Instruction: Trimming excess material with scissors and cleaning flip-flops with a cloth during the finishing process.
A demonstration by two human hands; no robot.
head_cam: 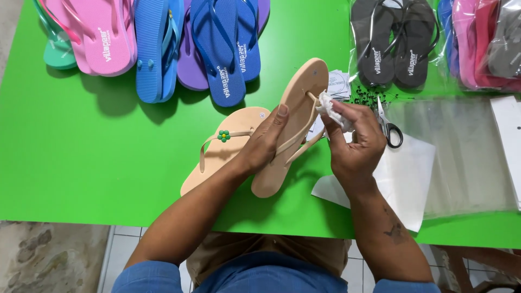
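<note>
left grip (pixel 264 142) closed around beige flip-flop (pixel 296 116), held tilted above green surface (pixel 92 163). right grip (pixel 353 135) pinching white cloth (pixel 329 106) against its strap. second beige flip-flop (pixel 228 157) with green flower (pixel 223 135) lying just left. scissors (pixel 388 127) near right.

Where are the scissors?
The scissors lie on the green table, just right of the right hand, by the black flip-flops.

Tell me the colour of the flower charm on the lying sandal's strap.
Green flower charm with a yellow centre; head view.
</note>
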